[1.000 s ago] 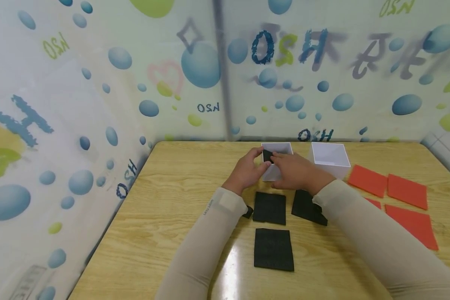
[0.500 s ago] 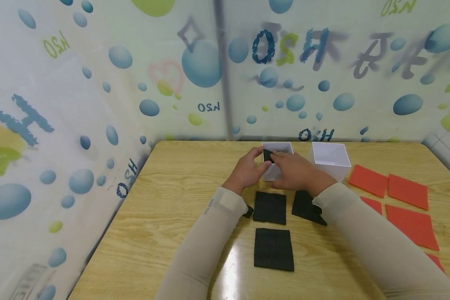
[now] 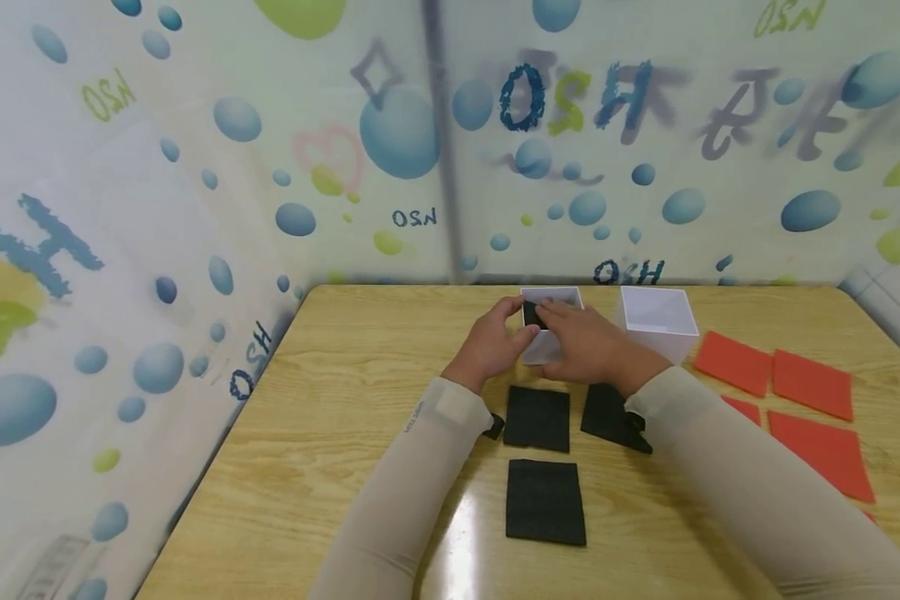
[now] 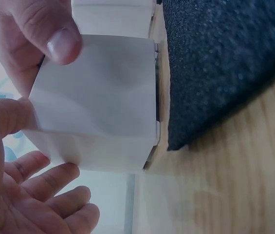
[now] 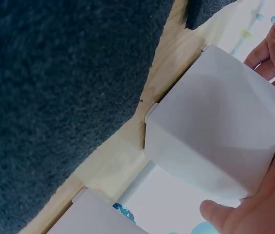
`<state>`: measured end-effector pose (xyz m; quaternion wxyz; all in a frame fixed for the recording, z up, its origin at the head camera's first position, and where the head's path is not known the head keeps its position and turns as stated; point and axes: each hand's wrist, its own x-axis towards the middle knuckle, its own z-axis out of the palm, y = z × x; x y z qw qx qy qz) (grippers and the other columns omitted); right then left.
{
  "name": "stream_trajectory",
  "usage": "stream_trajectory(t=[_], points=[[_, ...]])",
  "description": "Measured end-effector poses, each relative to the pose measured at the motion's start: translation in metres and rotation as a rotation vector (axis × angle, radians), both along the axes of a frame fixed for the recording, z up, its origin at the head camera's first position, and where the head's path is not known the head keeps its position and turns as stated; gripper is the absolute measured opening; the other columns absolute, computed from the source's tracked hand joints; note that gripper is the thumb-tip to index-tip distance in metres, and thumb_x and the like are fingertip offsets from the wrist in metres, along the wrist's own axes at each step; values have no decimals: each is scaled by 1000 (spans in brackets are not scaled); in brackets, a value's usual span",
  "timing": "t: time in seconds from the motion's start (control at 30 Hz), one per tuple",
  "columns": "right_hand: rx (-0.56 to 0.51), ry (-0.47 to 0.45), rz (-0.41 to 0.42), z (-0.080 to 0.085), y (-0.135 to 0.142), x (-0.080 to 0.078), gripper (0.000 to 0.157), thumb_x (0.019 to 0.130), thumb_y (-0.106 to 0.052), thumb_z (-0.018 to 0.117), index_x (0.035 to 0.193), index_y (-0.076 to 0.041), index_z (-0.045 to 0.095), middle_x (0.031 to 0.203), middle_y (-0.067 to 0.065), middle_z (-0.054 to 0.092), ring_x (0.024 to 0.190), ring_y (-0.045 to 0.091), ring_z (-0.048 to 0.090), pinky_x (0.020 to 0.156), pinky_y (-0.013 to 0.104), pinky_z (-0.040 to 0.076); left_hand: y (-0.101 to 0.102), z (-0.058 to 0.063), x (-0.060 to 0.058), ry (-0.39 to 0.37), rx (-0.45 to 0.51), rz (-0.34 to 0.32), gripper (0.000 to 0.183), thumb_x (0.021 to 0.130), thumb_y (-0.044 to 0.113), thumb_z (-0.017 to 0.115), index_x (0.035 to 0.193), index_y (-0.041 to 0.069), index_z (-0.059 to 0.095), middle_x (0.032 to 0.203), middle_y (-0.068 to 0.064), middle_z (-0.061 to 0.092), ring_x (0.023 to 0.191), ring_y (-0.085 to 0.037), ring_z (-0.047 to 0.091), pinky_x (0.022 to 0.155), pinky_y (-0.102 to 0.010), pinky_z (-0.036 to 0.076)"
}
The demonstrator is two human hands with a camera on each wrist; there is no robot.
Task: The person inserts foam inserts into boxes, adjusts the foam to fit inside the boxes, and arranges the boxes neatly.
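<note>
At the table's far side stands an open white box (image 3: 537, 351), a black foam piece (image 3: 532, 316) showing inside its left part. My left hand (image 3: 487, 343) holds the box at its left near corner. In the left wrist view, that thumb lies at the rim and the fingers touch the side wall (image 4: 96, 152). My right hand (image 3: 587, 343) reaches over the near rim, its extended fingers (image 3: 555, 314) on the black foam. The right thumb stands apart from the box in the right wrist view. The fingers cover part of the box's inside.
Another open white box (image 3: 658, 310) stands to the right. Black foam squares lie nearer me, including one in front of the box (image 3: 537, 419), one below it (image 3: 545, 502) and one by my right sleeve (image 3: 607, 414). Several red foam sheets (image 3: 812, 384) lie at right.
The right fingers have shifted slightly left over the black foam in the box. The left hand keeps its place on the box, and the view has tipped a little.
</note>
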<state>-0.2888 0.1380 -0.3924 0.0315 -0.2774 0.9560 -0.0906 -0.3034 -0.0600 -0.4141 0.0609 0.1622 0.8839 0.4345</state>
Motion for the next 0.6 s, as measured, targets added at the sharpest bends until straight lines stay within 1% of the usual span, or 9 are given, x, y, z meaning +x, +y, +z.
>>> stream_trajectory(t=[0.17,0.3,0.4,0.47,0.6], points=[[-44,6,-8,6,1,4,102,92,-45,79,166,2,25,173,21,24,161,40,20,122,75,19,1,-1,-1,6,6,-5,64,108,38,60,165,19,37,167,-6,43,155,-25,39,125,-47,35],[-85,6,10,13,2,14,102,93,-45,79,167,-1,23,174,19,23,162,40,17,123,75,16,1,-2,-1,5,9,-9,64,108,38,61,165,19,37,167,-6,42,155,-25,38,125,-47,35],[-128,-13,36,21,5,27,100,93,-42,80,166,1,26,173,20,25,161,41,19,124,74,16,0,-2,-1,11,3,-4,65,107,38,62,165,18,37,167,-7,43,155,-26,39,125,-47,36],[-152,-29,43,27,8,37,98,94,-41,80,164,3,29,172,22,27,160,42,22,124,72,17,0,-2,-2,16,-1,3,65,107,38,62,164,18,38,167,-7,43,155,-26,39,125,-47,36],[-164,-70,27,35,14,62,94,95,-45,78,163,1,33,169,22,33,155,46,32,123,67,28,1,-2,-2,15,-8,17,65,107,38,62,164,19,39,166,-6,44,154,-26,40,124,-48,36]])
